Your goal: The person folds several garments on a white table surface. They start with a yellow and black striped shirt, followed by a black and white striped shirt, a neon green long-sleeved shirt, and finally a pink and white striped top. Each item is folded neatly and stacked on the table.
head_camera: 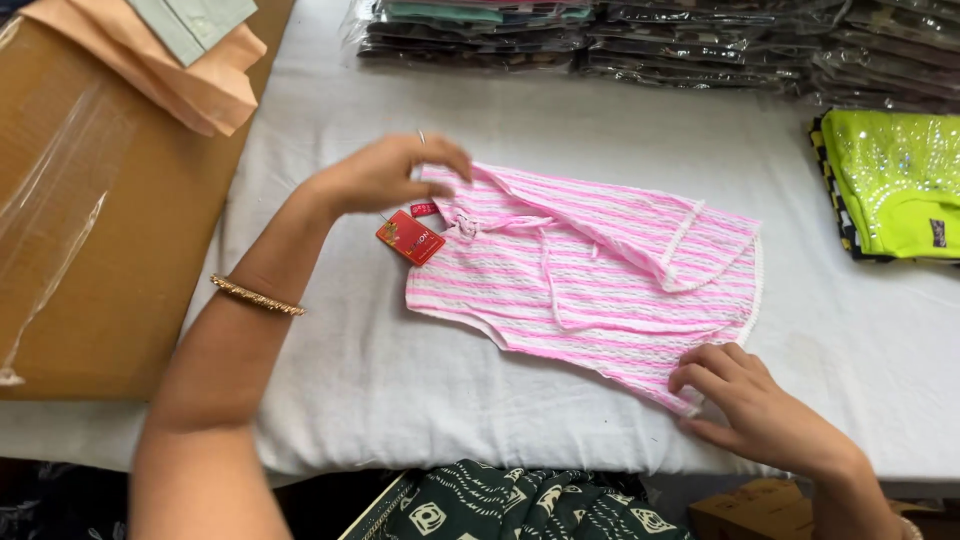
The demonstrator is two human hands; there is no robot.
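Observation:
A small pink and white striped garment [590, 275] lies flat on a white cloth-covered table [380, 370], its top edge partly folded over. A red hang tag [410, 238] sticks out at its left end. My left hand [385, 172] pinches the garment's upper left corner beside the tag; a gold bangle [258, 296] circles that wrist. My right hand [755, 400] rests with fingers on the garment's lower right corner, pressing it to the table.
Stacks of clear-bagged clothes [640, 35] line the far edge. A neon yellow-green garment [895, 185] lies at the right. A brown cardboard sheet [130, 230] with clear plastic and peach fabric [190, 75] lies on the left. Dark green patterned cloth [520, 505] shows below the near edge.

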